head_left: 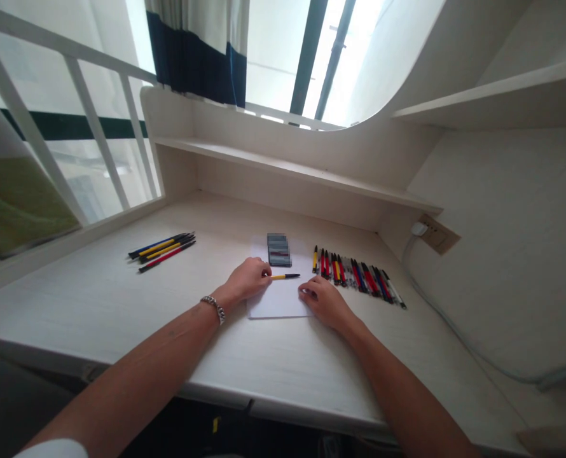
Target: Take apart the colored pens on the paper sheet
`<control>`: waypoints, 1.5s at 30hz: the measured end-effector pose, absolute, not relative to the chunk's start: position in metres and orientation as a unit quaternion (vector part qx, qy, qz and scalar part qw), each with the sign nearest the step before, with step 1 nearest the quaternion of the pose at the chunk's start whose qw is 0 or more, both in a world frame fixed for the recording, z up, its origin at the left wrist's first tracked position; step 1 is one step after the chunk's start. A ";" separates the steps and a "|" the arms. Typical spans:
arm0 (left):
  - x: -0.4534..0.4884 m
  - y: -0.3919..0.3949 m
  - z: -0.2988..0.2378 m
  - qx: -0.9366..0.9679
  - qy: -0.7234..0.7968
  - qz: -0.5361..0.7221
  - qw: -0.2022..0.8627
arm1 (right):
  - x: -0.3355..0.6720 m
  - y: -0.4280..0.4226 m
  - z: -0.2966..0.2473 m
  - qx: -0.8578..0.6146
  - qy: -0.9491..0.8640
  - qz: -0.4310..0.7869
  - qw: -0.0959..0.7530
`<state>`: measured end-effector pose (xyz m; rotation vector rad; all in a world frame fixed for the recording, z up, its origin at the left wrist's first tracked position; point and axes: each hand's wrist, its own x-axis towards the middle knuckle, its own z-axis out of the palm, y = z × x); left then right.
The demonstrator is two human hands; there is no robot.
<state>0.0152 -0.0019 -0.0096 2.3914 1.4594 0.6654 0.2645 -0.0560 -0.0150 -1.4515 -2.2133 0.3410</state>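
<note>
My left hand (252, 277), with a chain bracelet at its wrist, is closed around one end of a yellow pen (283, 277). The pen's black end points right, above a white sheet of paper (276, 306). Over the paper's right side is my right hand (325, 300), thumb and fingers curled together just beyond the pen's black end, apart from it. Whether anything small sits in that pinch cannot be made out. Behind the pen lies a blurred dark stack of flat pieces (279, 250).
To the right, a row of red, yellow, blue and white pens (354, 275) lies side by side. A bunch of several pens (166, 247) is at the left. A low shelf (283, 164) spans the desk's back. A cable (438, 315) runs from a wall socket (438, 235).
</note>
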 end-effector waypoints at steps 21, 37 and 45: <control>0.004 0.001 -0.008 0.824 0.486 0.247 0.155 | 0.226 -0.020 -0.015 -0.587 -0.780 0.058 0.209; 0.016 -0.013 -0.008 0.828 0.438 0.292 0.193 | 0.237 -0.029 0.003 -0.544 -0.754 0.267 0.254; 0.017 -0.014 -0.007 0.840 0.428 0.284 0.175 | 0.231 -0.030 0.001 -0.545 -0.734 0.261 0.310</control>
